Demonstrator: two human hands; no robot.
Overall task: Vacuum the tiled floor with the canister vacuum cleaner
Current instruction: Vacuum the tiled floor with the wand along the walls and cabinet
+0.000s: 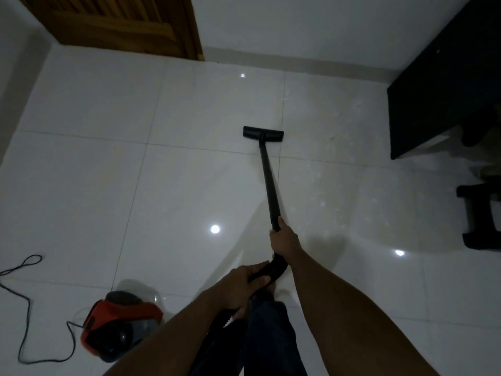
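Working the middle of the glossy white tiled floor (189, 185), the flat black floor nozzle (263, 132) sits on the tiles out ahead, just left of a grout line and well short of the far wall. The long black wand tube (268, 180) runs straight back from it to the person. The right grip (283, 237) is clenched round the near end of that tube. The left grip (240, 284) is wrapped round the curved black handle bend (275, 270) just behind it, where the ribbed black hose (217, 321) drops away beside a leg in dark trousers (268, 335). Two hands on, both grasping firm.

Down at the left, the red and black canister vacuum body (119, 327) rests on the floor close by the person, and its thin black power cord (24, 294) loops away toward the left edge.

This reads as mid-stroke in the open part of the room, with plenty of floor to cover. Faint dull smudges show on the tiles right of the wand, toward the black cabinet (433, 90) and the black stool frame (477, 218), so that side looks the likely next lane. That calls for drawing the nozzle back, shifting it rightward and holding it flat to the tile. Watch the cord and hose, too: the canister has to follow without snagging, and the nozzle wants care near those furniture legs. The strip along the brown wooden door (122, 23) looks undone as well.
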